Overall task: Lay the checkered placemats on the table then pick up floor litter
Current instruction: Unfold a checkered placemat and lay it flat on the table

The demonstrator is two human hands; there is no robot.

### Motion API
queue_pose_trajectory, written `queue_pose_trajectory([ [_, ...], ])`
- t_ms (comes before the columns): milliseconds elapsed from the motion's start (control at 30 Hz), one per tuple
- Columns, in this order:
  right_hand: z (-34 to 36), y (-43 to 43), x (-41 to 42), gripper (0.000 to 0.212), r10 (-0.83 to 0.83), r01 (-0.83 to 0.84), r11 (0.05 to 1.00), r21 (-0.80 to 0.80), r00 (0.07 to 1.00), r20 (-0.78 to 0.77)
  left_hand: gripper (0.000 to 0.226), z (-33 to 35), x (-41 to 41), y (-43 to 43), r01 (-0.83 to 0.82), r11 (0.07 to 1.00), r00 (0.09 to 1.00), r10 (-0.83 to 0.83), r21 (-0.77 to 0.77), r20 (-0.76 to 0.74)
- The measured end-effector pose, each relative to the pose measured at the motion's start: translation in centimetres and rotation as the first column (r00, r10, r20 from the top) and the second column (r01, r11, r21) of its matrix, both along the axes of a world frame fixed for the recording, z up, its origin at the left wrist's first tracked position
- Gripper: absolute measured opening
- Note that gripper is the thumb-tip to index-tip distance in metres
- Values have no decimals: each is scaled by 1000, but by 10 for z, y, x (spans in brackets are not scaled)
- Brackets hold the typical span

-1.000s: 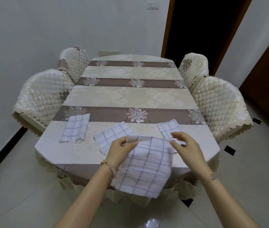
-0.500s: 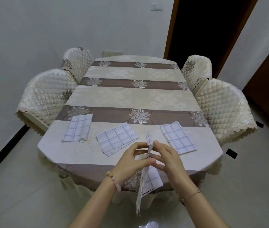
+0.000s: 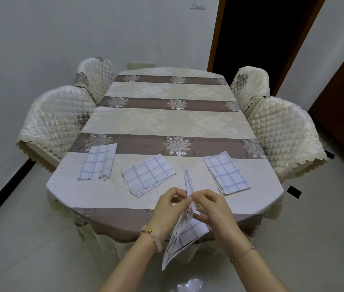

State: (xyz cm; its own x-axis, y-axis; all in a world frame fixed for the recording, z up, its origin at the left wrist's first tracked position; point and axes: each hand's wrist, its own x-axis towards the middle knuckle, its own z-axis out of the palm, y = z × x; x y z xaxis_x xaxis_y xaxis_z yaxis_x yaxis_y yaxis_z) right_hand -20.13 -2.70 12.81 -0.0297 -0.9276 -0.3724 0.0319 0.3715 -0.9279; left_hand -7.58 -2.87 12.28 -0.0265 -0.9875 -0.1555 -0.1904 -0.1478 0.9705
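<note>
Three folded white placemats with blue checks lie on the near end of the table (image 3: pixel 167 121): the left placemat (image 3: pixel 98 162), the middle placemat (image 3: pixel 149 174) and the right placemat (image 3: pixel 225 172). A fourth checkered placemat (image 3: pixel 184 232) hangs folded edge-on over the table's near edge. My left hand (image 3: pixel 170 207) and my right hand (image 3: pixel 211 209) pinch it together at its upper part, fingertips nearly touching. Its top corner sticks up between my hands, and its lower corner dangles toward the floor.
Quilted cream chairs flank the table: two on the left (image 3: pixel 55 121) and two on the right (image 3: pixel 282 131). Black pieces of litter (image 3: pixel 294 191) lie on the pale tiled floor at the right. A dark doorway (image 3: pixel 261 34) opens beyond the far right corner.
A second ago I held the placemat spread wide between my hands. I have since brought both hands together, folding it in half so it hangs edge-on.
</note>
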Motion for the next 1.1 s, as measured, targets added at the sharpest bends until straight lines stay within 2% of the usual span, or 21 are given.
queue_pose_trajectory([
  [133,-2,0,-9,23,-4,4,1000,22,1000,-28,9,3,4,2,-29,999,997,30,19,-69],
  [233,1,-1,-24,22,-49,50,998,25,998,-24,18,6,20,-1,-140,989,975,147,56,-166],
  [400,4,-18,-54,16,-157,157,987,46,988,-3,20,5,63,-19,-290,944,913,322,157,-251],
  [567,1,-51,-79,12,-251,249,968,38,967,39,10,7,104,-41,-391,903,877,424,179,-224],
  [700,-3,-81,-88,21,-226,226,974,20,974,16,12,4,130,-63,-441,886,875,460,143,-152],
  [767,-6,-96,-87,27,-200,201,979,16,979,-41,13,-1,135,-78,-435,885,882,456,164,-122],
  [833,-13,-111,-84,29,-186,187,982,10,978,-97,19,-9,133,-90,-398,883,898,431,248,-90],
  [933,-24,-129,-84,20,-170,178,983,37,972,-159,29,-28,128,-94,-236,872,945,308,429,-106],
  [1033,-39,-142,-92,36,-199,217,974,60,956,-217,25,-50,125,-78,-152,849,967,233,505,-101],
  [1100,-47,-148,-99,37,-220,243,967,74,947,-234,21,-65,124,-66,-114,839,973,203,532,-112],
])
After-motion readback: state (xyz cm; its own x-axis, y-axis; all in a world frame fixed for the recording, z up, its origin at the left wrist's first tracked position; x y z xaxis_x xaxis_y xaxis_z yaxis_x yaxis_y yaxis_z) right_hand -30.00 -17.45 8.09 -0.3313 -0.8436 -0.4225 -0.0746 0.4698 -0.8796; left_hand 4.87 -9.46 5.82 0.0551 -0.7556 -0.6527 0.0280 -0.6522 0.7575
